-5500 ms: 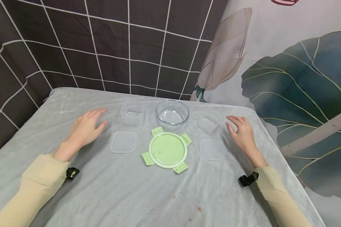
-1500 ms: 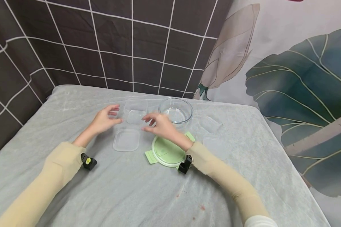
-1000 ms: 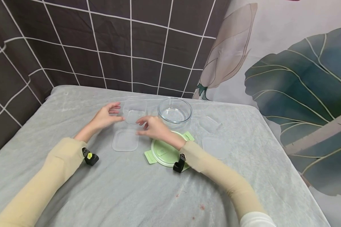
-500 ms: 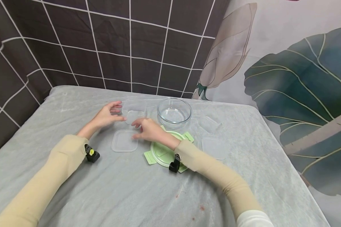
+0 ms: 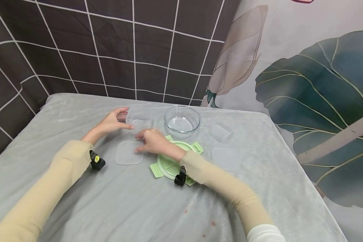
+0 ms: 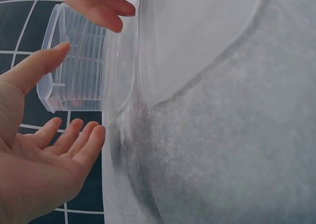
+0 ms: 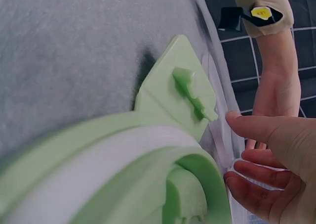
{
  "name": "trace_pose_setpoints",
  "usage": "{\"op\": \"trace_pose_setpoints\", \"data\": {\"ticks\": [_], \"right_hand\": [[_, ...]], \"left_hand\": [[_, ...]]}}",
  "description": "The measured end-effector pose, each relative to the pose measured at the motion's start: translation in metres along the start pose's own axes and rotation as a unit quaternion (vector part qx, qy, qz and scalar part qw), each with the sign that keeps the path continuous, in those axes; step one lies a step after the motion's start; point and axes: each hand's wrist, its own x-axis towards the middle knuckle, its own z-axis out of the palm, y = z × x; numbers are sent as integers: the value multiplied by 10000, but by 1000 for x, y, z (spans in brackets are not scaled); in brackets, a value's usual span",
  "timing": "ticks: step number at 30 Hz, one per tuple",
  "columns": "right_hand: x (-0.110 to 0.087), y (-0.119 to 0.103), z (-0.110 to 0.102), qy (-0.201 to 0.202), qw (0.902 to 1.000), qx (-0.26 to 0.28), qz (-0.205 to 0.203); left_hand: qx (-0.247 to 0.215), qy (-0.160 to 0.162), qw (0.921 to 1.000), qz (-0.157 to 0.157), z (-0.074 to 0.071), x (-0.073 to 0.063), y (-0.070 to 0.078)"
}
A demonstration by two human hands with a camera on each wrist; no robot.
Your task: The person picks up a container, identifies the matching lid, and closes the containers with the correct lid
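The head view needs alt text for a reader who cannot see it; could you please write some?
A person's left hand is beside a clear square container and their right hand is near a flat square lid, above a grey-clothed table. Behind a green lid, partly hidden by the right arm, stands a round glass bowl.

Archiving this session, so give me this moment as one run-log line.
left hand: beside left clear container, contact unclear; right hand: near left square lid; green lid: partly hidden; glass bowl: upright

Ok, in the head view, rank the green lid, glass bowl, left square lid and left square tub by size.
Green lid, partly covered
Glass bowl
Left square lid and left square tub: too alike to rank
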Motion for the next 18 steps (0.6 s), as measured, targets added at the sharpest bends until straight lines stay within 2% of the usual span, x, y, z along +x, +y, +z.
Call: {"op": "trace_pose_setpoints", "data": {"ticks": [11, 18], "right_hand": [[3, -4, 2, -54, 9999, -116, -71], [6, -4, 5, -138, 9998, -154, 60]], "left_hand": [[6, -138, 9999, -89, 2, 5, -6], [-120, -198, 9997, -45, 4, 9, -9]]}}
